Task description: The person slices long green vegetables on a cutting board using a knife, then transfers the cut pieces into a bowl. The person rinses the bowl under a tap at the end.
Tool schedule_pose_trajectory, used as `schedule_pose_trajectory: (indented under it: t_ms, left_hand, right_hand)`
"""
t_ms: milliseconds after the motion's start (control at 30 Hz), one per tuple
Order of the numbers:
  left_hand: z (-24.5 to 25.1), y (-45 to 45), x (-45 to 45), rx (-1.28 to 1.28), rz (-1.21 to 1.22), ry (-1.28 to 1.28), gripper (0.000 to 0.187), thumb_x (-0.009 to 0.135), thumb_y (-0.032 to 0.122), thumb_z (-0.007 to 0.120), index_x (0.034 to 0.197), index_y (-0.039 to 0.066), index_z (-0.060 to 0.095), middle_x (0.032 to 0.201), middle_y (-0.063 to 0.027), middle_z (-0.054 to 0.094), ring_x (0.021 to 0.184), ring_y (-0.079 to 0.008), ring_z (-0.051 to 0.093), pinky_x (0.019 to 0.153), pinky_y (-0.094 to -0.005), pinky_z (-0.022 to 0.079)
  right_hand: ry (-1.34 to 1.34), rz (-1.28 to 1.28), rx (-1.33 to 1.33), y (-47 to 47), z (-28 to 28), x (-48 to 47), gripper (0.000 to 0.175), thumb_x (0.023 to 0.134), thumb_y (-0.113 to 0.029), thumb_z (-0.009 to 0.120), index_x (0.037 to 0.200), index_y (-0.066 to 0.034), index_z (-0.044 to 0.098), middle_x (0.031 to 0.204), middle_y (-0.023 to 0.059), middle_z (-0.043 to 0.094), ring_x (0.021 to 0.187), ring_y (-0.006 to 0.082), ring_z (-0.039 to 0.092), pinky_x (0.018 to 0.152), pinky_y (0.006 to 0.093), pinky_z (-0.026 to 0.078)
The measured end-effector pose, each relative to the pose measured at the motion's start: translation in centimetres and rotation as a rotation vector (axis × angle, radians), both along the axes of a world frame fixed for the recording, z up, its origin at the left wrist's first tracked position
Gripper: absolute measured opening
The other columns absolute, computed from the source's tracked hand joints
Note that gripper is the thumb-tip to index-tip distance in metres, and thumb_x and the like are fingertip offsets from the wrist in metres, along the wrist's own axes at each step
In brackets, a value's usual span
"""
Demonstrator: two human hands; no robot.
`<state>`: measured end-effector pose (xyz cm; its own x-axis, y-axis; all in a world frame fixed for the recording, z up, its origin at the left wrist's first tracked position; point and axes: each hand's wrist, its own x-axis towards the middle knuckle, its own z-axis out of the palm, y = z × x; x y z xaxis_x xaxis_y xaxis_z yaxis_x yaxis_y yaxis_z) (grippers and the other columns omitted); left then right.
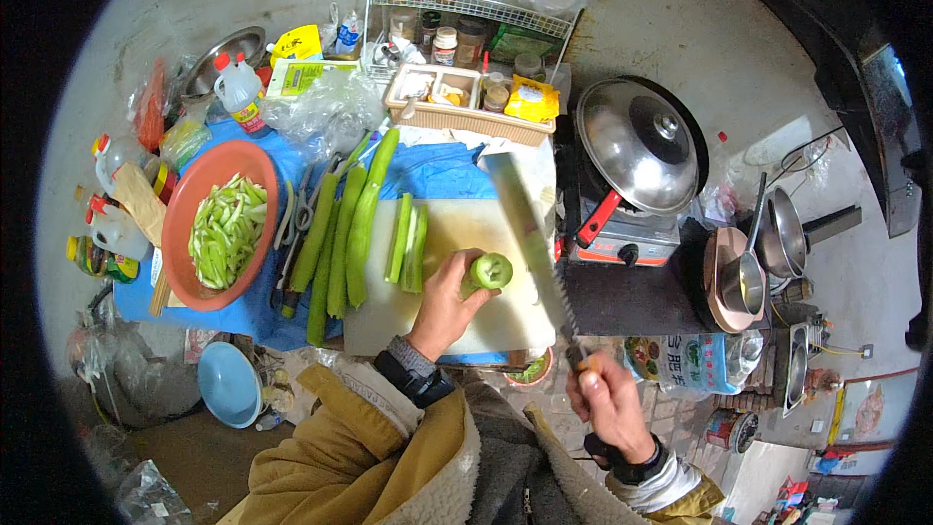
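Observation:
My left hand (448, 299) grips a short piece of green gourd (492, 270), its pale cut end facing up, over the white cutting board (452, 328). In my right hand (611, 397) is the handle of a long kitchen knife (526, 233); its blade is blurred and tilts up and left, to the right of the gourd piece. Two or so lengthwise-cut gourd strips (405, 244) lie on the board left of my left hand. Several long whole gourds (368, 226) rest along the board's left side. Farther left, an orange-red plastic basin (175, 233) holds sliced green pieces (229, 230).
A lidded wok (638, 146) with a red handle sits on a portable stove (619, 233) at right. Saucepans (743, 284) stand beyond it. A condiment box (474, 120) and wire spice rack (466, 0) line the back. Scissors (303, 213) lie between basin and gourds.

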<state>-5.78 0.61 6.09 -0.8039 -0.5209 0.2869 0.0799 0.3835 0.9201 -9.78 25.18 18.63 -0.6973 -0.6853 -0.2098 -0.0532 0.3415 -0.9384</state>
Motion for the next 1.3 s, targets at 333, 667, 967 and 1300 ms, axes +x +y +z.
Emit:
schedule_pose_trajectory:
  t_ms: [333, 667, 967, 1300]
  left_hand:
    - [-0.4, 0.2, -0.2, -0.112, -0.008, -0.034, 0.046, 0.073, -0.001, 0.075, 0.116, 0.003, 0.057, 0.116, -0.0183, 0.059, 0.108, -0.0388, 0.060, 0.090, -0.0418, 0.051]
    - [-0.6, 0.2, 0.1, -0.133, -0.033, -0.084, 0.049, 0.072, -0.004, 0.074, 0.117, 0.002, 0.056, 0.120, -0.0188, 0.055, 0.111, -0.0392, 0.058, 0.092, -0.0416, 0.050]
    - [1.3, 0.0, 2.4, -0.052, -0.040, 0.021, 0.049, 0.074, 0.001, 0.077, 0.118, 0.001, 0.056, 0.116, -0.0168, 0.058, 0.105, -0.0335, 0.061, 0.085, -0.0397, 0.053]
    - [3.4, -0.3, 1.5, -0.437, -0.002, 0.111, 0.047, 0.066, 0.005, 0.077, 0.109, 0.003, 0.058, 0.103, -0.0133, 0.060, 0.094, -0.0330, 0.061, 0.079, -0.0408, 0.052]
  right_hand:
    - [-0.044, 0.068, 0.138, -1.4, 2.5, 1.3, 0.025, 0.103, -0.024, 0.052, 0.101, 0.0003, 0.058, 0.062, 0.0067, 0.053, 0.054, 0.0145, 0.052, 0.052, 0.0319, 0.043]
    - [-0.097, 0.046, 0.203, -1.9, 1.7, 1.4, 0.029, 0.104, -0.026, 0.051, 0.098, 0.0018, 0.056, 0.061, 0.0089, 0.053, 0.054, 0.0150, 0.053, 0.051, 0.0324, 0.042]
    - [-0.142, 0.022, 0.192, -2.7, 0.5, 1.4, 0.030, 0.103, -0.026, 0.053, 0.104, 0.0040, 0.057, 0.064, 0.0165, 0.053, 0.060, 0.0237, 0.057, 0.057, 0.0392, 0.046]
    - [-0.102, 0.053, 0.187, -4.4, 0.7, 1.3, 0.033, 0.103, -0.026, 0.053, 0.107, 0.0060, 0.057, 0.071, 0.0193, 0.057, 0.066, 0.0302, 0.060, 0.063, 0.0409, 0.047]
